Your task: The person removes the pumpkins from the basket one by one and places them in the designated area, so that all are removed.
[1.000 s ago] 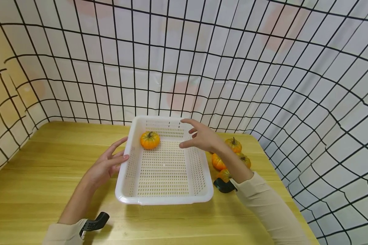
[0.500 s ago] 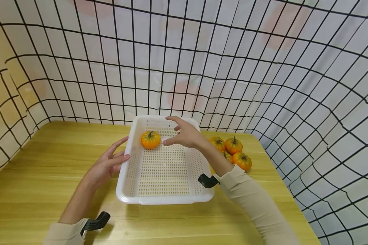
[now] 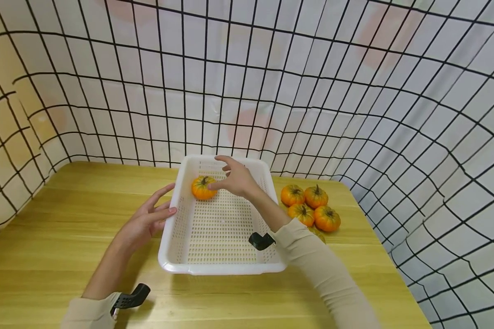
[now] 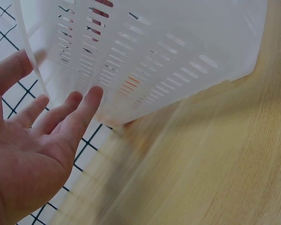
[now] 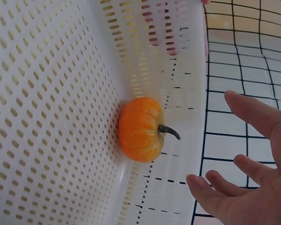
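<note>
A white perforated plastic basket (image 3: 222, 228) is in the middle of the head view, and one small orange pumpkin (image 3: 203, 188) with a dark stem lies in its far left corner. My left hand (image 3: 146, 217) holds the basket's left side, thumb over the rim and fingers along the outer wall, as the left wrist view shows too. Over the basket is my right hand (image 3: 234, 178), fingers spread and nothing between them. Its thumb tip overlaps the pumpkin in the head view. From the right wrist, a gap shows between that pumpkin (image 5: 141, 130) and the fingers (image 5: 206, 192).
Several more small pumpkins (image 3: 314, 208) sit grouped on the wooden table (image 3: 66, 228) right of the basket, one partly hidden by the right sleeve. A black wire grid (image 3: 247, 96) with pale sheeting behind it encloses the table's back and sides.
My right hand has moved left across the basket, away from the grouped pumpkins to the one inside, uncovering the group. My left hand keeps its place at the basket's side.
</note>
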The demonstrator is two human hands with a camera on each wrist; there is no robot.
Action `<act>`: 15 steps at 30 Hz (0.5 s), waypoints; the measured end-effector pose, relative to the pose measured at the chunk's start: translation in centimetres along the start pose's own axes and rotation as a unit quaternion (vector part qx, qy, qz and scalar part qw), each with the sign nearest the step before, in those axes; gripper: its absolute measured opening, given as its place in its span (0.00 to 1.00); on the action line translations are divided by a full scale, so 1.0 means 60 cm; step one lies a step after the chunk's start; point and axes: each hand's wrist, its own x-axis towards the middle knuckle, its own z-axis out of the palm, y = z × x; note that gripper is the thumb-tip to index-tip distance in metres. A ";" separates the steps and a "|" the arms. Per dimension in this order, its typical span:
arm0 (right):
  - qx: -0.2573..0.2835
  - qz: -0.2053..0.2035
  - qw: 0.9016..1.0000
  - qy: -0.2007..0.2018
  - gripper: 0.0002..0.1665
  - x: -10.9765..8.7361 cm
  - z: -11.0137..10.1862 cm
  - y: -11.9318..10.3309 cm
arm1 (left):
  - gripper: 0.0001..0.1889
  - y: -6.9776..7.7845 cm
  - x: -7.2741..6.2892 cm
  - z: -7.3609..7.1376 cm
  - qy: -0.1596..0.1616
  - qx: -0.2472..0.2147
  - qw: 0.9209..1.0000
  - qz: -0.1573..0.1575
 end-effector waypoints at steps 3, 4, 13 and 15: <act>0.009 0.009 1.000 0.010 0.54 0.010 0.011 -0.002 | 0.38 0.000 0.000 0.000 0.002 0.000 1.000 -0.001; 0.013 0.012 1.000 0.013 0.53 0.013 0.015 -0.004 | 0.38 0.000 0.000 -0.001 0.002 0.000 1.000 -0.001; 0.024 0.052 0.997 0.044 0.53 0.043 0.040 0.001 | 0.37 0.000 0.000 -0.001 0.002 0.006 1.000 -0.001; 0.027 0.056 0.997 0.047 0.53 0.048 0.044 0.005 | 0.37 0.000 0.000 -0.001 0.003 0.009 1.000 -0.001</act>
